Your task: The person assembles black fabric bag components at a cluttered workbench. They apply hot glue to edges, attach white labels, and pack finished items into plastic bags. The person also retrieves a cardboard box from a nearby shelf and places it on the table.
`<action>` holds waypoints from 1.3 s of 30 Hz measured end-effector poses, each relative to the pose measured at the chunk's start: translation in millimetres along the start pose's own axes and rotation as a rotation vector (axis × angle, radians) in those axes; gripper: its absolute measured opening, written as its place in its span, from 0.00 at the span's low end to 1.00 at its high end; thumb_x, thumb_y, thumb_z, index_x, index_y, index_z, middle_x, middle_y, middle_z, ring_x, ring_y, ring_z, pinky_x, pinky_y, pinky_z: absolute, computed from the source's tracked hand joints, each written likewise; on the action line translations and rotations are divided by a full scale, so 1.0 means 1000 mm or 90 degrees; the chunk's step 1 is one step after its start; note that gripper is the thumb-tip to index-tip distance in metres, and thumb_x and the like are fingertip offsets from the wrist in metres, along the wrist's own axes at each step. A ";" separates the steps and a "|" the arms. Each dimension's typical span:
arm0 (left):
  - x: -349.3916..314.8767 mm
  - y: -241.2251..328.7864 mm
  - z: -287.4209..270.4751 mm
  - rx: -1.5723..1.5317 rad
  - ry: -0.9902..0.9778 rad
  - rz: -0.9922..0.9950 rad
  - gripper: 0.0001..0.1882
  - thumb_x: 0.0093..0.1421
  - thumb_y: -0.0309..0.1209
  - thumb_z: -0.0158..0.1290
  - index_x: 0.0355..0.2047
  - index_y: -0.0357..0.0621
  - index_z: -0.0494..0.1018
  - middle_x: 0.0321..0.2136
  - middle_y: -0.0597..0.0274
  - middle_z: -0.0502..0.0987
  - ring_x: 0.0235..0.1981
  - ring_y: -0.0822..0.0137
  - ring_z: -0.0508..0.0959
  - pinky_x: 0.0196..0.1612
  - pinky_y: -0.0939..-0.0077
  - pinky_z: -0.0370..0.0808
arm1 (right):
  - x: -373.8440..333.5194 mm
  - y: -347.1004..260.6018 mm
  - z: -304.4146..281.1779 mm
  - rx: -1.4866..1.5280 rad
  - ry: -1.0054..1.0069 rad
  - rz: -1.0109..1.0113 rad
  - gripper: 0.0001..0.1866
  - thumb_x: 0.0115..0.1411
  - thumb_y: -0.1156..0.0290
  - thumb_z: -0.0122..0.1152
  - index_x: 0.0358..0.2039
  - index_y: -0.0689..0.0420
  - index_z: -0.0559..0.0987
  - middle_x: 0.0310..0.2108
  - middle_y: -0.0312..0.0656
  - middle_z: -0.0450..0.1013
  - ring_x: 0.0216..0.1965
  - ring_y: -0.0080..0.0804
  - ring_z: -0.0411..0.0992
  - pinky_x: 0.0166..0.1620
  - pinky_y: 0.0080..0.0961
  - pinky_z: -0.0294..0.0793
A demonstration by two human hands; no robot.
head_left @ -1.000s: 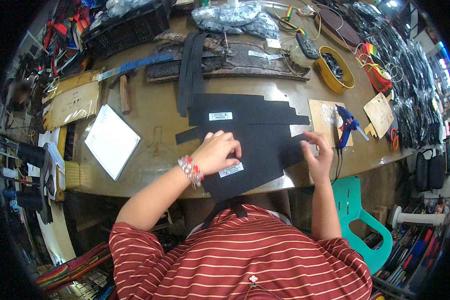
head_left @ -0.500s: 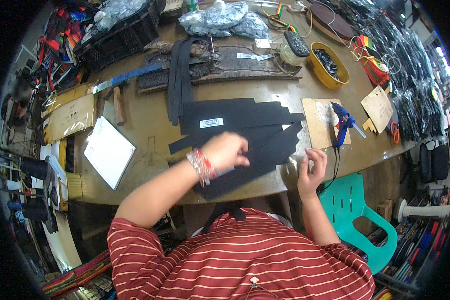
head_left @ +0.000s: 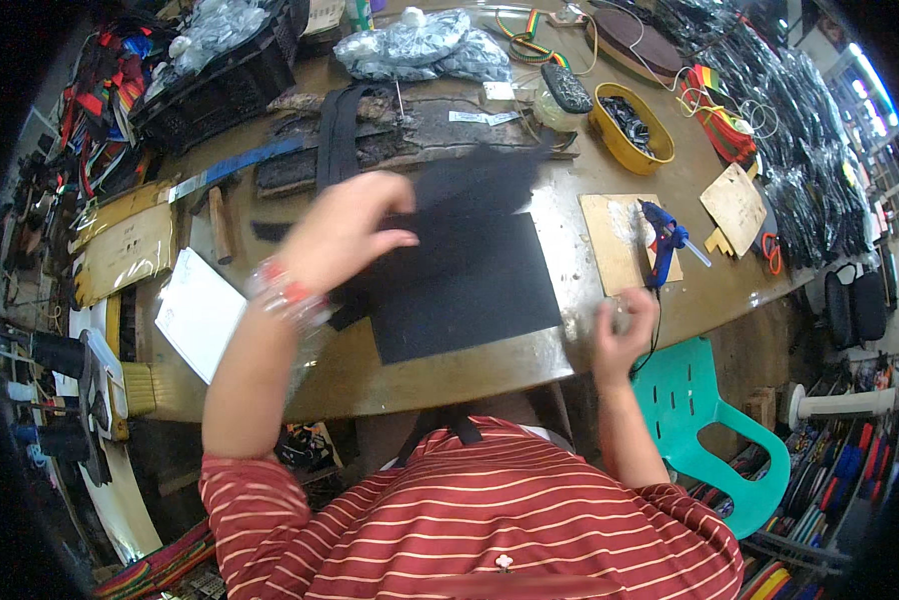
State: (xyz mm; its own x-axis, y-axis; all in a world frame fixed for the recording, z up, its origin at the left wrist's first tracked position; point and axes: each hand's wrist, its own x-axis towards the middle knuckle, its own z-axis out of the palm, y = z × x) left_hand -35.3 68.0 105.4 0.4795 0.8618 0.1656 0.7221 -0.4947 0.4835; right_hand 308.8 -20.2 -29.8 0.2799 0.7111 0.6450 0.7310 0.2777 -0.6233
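Note:
My left hand [head_left: 355, 225] is closed, thumb and fingers pinching the edge of a black fabric sheet [head_left: 480, 185] that is lifted and smeared by motion. Under it, a flat black rectangular sheet [head_left: 470, 290] lies on the table. Narrower black pieces poke out beside my left wrist; how many is hidden by my hand. My right hand [head_left: 625, 330] hovers by the table's front edge, fingers loosely curled and apart from the thumb, holding nothing I can see. Nearest to it is a blue glue gun [head_left: 663, 245] on a tan board [head_left: 610, 225].
A white paper stack [head_left: 202, 310] lies left, near a wooden handle [head_left: 219, 225]. Black strips [head_left: 338, 130] hang over a rough wooden board [head_left: 450, 140] behind. A yellow tub [head_left: 630, 150] holds small dark parts. A green chair [head_left: 685, 390] stands at the right.
My left hand has moved left and up, lifting black pieces off the stack and baring the rectangular sheet. The white label on them is no longer visible. My right hand stays about where it was.

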 end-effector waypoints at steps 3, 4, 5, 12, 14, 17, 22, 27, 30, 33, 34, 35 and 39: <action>-0.083 -0.011 -0.069 -0.107 0.150 -0.231 0.28 0.47 0.28 0.60 0.49 0.43 0.65 0.40 0.62 0.73 0.45 0.67 0.73 0.49 0.69 0.69 | 0.047 0.047 -0.013 -0.162 0.185 0.109 0.29 0.47 0.68 0.68 0.49 0.58 0.67 0.41 0.49 0.68 0.45 0.42 0.67 0.47 0.32 0.65; -0.106 -0.027 -0.078 -0.243 0.239 -0.164 0.31 0.48 0.25 0.58 0.54 0.44 0.61 0.45 0.58 0.72 0.46 0.67 0.72 0.50 0.71 0.69 | 0.060 0.063 -0.016 -0.204 0.080 0.122 0.27 0.48 0.65 0.67 0.47 0.59 0.68 0.39 0.50 0.70 0.43 0.41 0.69 0.45 0.31 0.67; -0.130 -0.049 -0.090 -0.364 0.231 -0.211 0.33 0.50 0.23 0.56 0.57 0.43 0.57 0.47 0.54 0.71 0.47 0.66 0.72 0.49 0.73 0.70 | 0.077 0.077 -0.020 -0.217 -0.004 0.105 0.26 0.49 0.63 0.67 0.46 0.60 0.70 0.37 0.50 0.72 0.41 0.40 0.71 0.43 0.31 0.68; -0.225 -0.159 -0.044 -0.085 0.173 -0.489 0.34 0.50 0.28 0.59 0.57 0.39 0.59 0.52 0.51 0.65 0.51 0.59 0.68 0.55 0.68 0.64 | 0.205 0.038 -0.021 -0.494 -0.485 0.151 0.19 0.55 0.52 0.57 0.37 0.56 0.76 0.23 0.47 0.75 0.28 0.43 0.75 0.33 0.37 0.71; -0.211 -0.145 -0.019 0.286 0.208 -0.525 0.33 0.48 0.32 0.61 0.54 0.40 0.62 0.50 0.47 0.65 0.50 0.49 0.67 0.56 0.62 0.62 | 0.194 -0.010 -0.007 -0.580 -0.486 -0.051 0.17 0.55 0.54 0.58 0.35 0.54 0.77 0.23 0.46 0.74 0.27 0.43 0.75 0.32 0.37 0.71; -0.165 -0.098 0.022 0.253 0.382 -0.271 0.24 0.49 0.34 0.58 0.48 0.44 0.69 0.52 0.52 0.65 0.55 0.51 0.63 0.57 0.60 0.61 | 0.141 -0.074 0.016 -0.357 -0.467 -0.269 0.13 0.54 0.57 0.60 0.31 0.53 0.79 0.23 0.44 0.74 0.26 0.42 0.74 0.31 0.36 0.72; -0.118 -0.028 0.078 0.096 0.103 -0.080 0.31 0.46 0.44 0.61 0.51 0.50 0.68 0.54 0.60 0.65 0.56 0.56 0.62 0.58 0.58 0.57 | 0.055 -0.124 0.032 -0.128 -0.704 -0.296 0.23 0.48 0.46 0.63 0.25 0.57 0.77 0.27 0.45 0.70 0.27 0.45 0.72 0.31 0.36 0.72; -0.114 -0.026 0.094 0.080 0.028 -0.136 0.35 0.45 0.47 0.61 0.53 0.52 0.67 0.55 0.64 0.64 0.58 0.58 0.60 0.59 0.57 0.53 | 0.042 -0.131 0.038 -0.118 -0.665 -0.267 0.24 0.46 0.46 0.64 0.24 0.57 0.77 0.27 0.44 0.66 0.25 0.47 0.72 0.30 0.39 0.71; -0.116 -0.032 0.097 0.066 0.047 -0.120 0.35 0.45 0.48 0.61 0.53 0.52 0.67 0.55 0.64 0.64 0.58 0.58 0.59 0.60 0.56 0.52 | 0.039 -0.131 0.043 -0.120 -0.672 -0.261 0.24 0.46 0.46 0.64 0.24 0.57 0.76 0.27 0.44 0.65 0.25 0.47 0.71 0.29 0.39 0.72; -0.117 -0.034 0.099 0.059 0.062 -0.118 0.35 0.45 0.49 0.61 0.53 0.53 0.67 0.55 0.65 0.63 0.58 0.59 0.58 0.60 0.56 0.51 | 0.038 -0.132 0.045 -0.143 -0.683 -0.275 0.23 0.46 0.46 0.64 0.24 0.57 0.76 0.27 0.45 0.65 0.25 0.46 0.72 0.29 0.38 0.72; -0.118 -0.034 0.100 0.060 0.063 -0.122 0.35 0.45 0.49 0.61 0.53 0.53 0.67 0.55 0.65 0.63 0.58 0.59 0.58 0.60 0.56 0.50 | 0.039 -0.133 0.044 -0.168 -0.682 -0.289 0.23 0.46 0.46 0.64 0.23 0.57 0.76 0.27 0.45 0.65 0.25 0.46 0.72 0.29 0.38 0.73; -0.118 -0.035 0.100 0.057 0.068 -0.121 0.35 0.45 0.50 0.60 0.53 0.53 0.67 0.55 0.65 0.63 0.58 0.59 0.58 0.60 0.56 0.50 | 0.041 -0.135 0.041 -0.183 -0.681 -0.307 0.23 0.46 0.46 0.64 0.23 0.57 0.76 0.27 0.45 0.65 0.25 0.45 0.72 0.29 0.37 0.73; -0.120 -0.037 0.102 0.052 0.077 -0.119 0.36 0.45 0.51 0.60 0.53 0.54 0.67 0.55 0.66 0.63 0.58 0.60 0.59 0.60 0.56 0.49 | 0.055 -0.143 0.028 -0.244 -0.725 -0.351 0.23 0.47 0.47 0.63 0.22 0.57 0.76 0.27 0.45 0.66 0.25 0.43 0.72 0.30 0.36 0.73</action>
State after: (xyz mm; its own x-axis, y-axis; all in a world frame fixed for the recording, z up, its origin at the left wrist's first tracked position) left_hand -68.5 -28.7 -19.8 0.2741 0.9441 0.1834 0.8328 -0.3283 0.4456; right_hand 201.7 -2.8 82.3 -0.6474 0.7585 -0.0752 0.7611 0.6382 -0.1155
